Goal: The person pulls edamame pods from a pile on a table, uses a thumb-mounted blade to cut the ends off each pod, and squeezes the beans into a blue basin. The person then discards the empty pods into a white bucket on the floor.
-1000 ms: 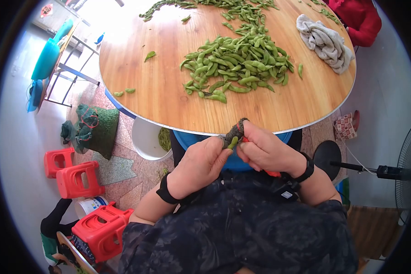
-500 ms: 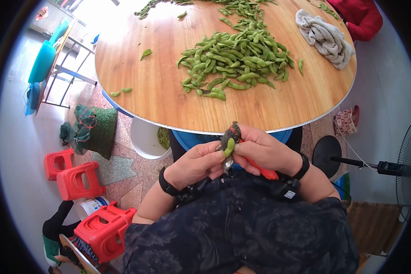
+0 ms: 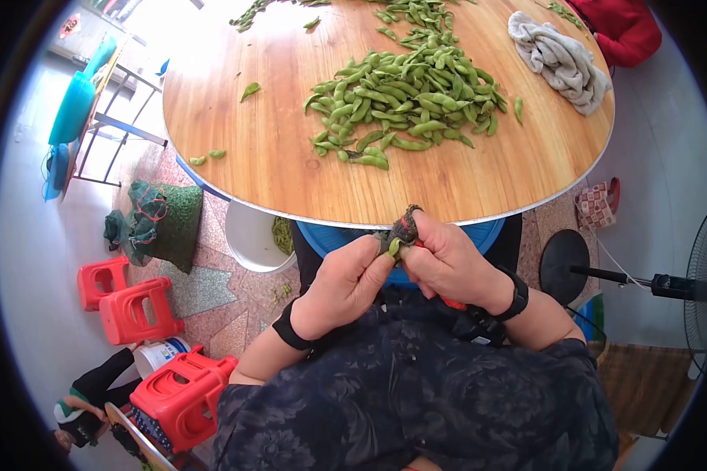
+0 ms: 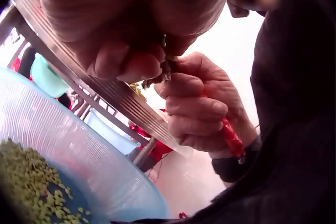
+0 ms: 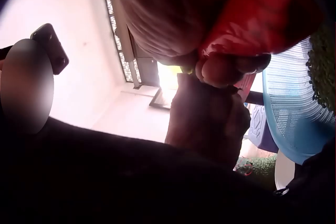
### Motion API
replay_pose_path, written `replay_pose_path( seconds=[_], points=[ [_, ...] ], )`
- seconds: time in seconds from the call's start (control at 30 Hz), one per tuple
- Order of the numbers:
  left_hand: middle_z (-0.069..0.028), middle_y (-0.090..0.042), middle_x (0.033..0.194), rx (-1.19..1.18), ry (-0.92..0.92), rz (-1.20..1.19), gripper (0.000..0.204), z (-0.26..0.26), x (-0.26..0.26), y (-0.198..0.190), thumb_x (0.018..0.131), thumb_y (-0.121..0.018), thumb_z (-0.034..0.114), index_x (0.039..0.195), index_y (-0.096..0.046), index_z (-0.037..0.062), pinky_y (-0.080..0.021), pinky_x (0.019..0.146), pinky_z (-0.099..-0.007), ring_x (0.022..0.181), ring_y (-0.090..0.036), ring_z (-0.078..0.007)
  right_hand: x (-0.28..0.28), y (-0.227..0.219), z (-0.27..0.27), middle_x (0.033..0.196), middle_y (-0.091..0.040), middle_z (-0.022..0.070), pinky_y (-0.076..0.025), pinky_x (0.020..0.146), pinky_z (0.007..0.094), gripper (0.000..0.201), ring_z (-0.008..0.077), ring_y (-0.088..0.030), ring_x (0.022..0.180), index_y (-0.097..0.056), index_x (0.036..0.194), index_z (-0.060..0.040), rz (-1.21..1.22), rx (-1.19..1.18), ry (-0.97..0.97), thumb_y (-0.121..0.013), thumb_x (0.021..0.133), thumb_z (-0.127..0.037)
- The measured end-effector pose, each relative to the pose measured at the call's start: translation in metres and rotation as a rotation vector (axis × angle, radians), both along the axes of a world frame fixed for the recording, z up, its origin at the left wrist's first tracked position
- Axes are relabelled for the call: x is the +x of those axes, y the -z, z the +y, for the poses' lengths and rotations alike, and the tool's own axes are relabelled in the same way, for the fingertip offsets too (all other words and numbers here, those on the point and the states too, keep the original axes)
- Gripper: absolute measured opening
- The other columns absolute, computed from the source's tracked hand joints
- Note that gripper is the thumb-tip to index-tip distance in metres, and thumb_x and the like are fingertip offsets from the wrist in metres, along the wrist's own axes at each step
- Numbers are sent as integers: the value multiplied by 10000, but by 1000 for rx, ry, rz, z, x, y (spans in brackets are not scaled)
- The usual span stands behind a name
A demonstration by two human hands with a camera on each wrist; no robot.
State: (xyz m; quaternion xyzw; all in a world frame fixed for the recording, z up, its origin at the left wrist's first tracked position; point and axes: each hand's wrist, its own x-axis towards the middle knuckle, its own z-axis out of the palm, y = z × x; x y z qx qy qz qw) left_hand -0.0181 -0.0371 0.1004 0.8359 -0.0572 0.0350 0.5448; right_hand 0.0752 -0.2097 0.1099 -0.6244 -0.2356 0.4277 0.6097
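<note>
Both hands meet at the table's near edge. My left hand (image 3: 344, 281) pinches a green soybean pod (image 3: 393, 246) between thumb and fingers, and much of the pod is hidden. Pressed close beside it, my right hand (image 3: 457, 263) has its fingers curled round a red handle (image 4: 232, 137), whose working end is out of sight. A dark wrap (image 3: 404, 228) with a red band covers a digit of the right hand. Below the hands sits a blue basket (image 4: 128, 174) with shelled green beans (image 4: 34, 182). A heap of soybean pods (image 3: 408, 98) lies on the round table (image 3: 259, 173).
A grey towel (image 3: 559, 63) lies at the table's right, near a person's red sleeve (image 3: 624, 35). On the floor at left stand a white bucket (image 3: 247, 243), a green mesh sack (image 3: 177, 228) and red stools (image 3: 137, 310). A fan (image 3: 695, 290) stands at right.
Both hands have turned and drawn closer together, and the pod shows less than half a second ago. At lower left, another person has come further into view.
</note>
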Motion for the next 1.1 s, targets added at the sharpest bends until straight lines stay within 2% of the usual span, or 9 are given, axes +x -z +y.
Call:
replay_pose_path(
  seconds=[0.07, 0.13, 0.2, 0.27, 0.37, 0.57, 0.77, 0.9, 1.1],
  points=[
    [-31, -441, 676, -192, -23, 194, 241, 1, -2, 2, 971, -549, 158, 797, -462, 16, -399, 536, -335, 591, -478, -129, 0, -1, 0, 643, -512, -9, -391, 398, 210, 100, 38, -489, 453, -456, 902, -47, 115, 4, 10, -474, 927, -143],
    [-7, -452, 662, -912, 32, 587, 272, 7, -3, 11, 1007, -479, 174, 784, -451, 20, -372, 525, -291, 584, -430, -101, 0, -4, 0, 639, -528, 20, -407, 409, 242, 110, 88, -518, 456, -450, 893, -38, 111, -44, -13, -494, 914, -136],
    [4, -452, 652, -718, 26, 568, 281, 9, -6, 13, 1009, -476, 182, 778, -455, 23, -361, 521, -278, 582, -413, -91, -3, 1, 0, 635, -543, 50, -423, 420, 274, 124, 137, -547, 459, -444, 884, -28, 108, -91, -34, -515, 901, -128],
    [14, -451, 641, -525, 23, 549, 289, 8, -8, 14, 1011, -474, 189, 772, -459, 25, -349, 517, -265, 580, -395, -82, -10, 15, 0, 633, -549, 129, -456, 475, 354, 160, 291, -587, 524, -438, 856, -5, -654, -86, 169, -562, 857, -105],
    [-5, -441, 623, -325, 81, 380, 298, 7, -9, 16, 1006, -481, 188, 763, -463, 16, -357, 515, -282, 571, -392, -99, -9, 2, -3, 650, -538, 185, -471, 533, 413, 198, 392, -581, 614, -444, 822, 8, -675, -83, 67, -608, 812, -101],
    [-45, -432, 620, -131, 195, 199, 301, 7, -7, 13, 997, -486, 188, 757, -474, 7, -374, 526, -302, 570, -403, -122, -10, 10, -4, 618, -545, 124, -468, 473, 372, 187, 301, -584, 547, -517, 795, -19, -1138, -68, -27, -663, 765, -131],
    [-46, -424, 608, -356, 165, 500, 308, 13, -9, 22, 994, -494, 195, 747, -461, 14, -371, 519, -304, 565, -403, -113, -10, 19, -9, 602, -531, 86, -493, 461, 336, 144, 253, -600, 533, -514, 808, -32, -1386, -289, 3, -635, 797, -110],
    [-46, -414, 598, -325, 151, 497, 285, 14, -10, 25, 990, -493, 188, 768, -442, 17, -362, 513, -299, 562, -372, -111, -15, 15, -18, 611, -540, 113, -490, 466, 353, 150, 280, -596, 526, -516, 822, -17, -1311, -304, -97, -629, 826, -116],
    [-55, -418, 625, -234, 194, 380, 194, 1, -1, 19, 965, -484, 145, 829, -465, 9, -384, 542, -310, 586, -402, -125, -2, 9, -16, 660, -555, 190, -471, 523, 418, 207, 376, -590, 604, -459, 814, -5, -688, -130, -44, -619, 865, -126]
  ],
)
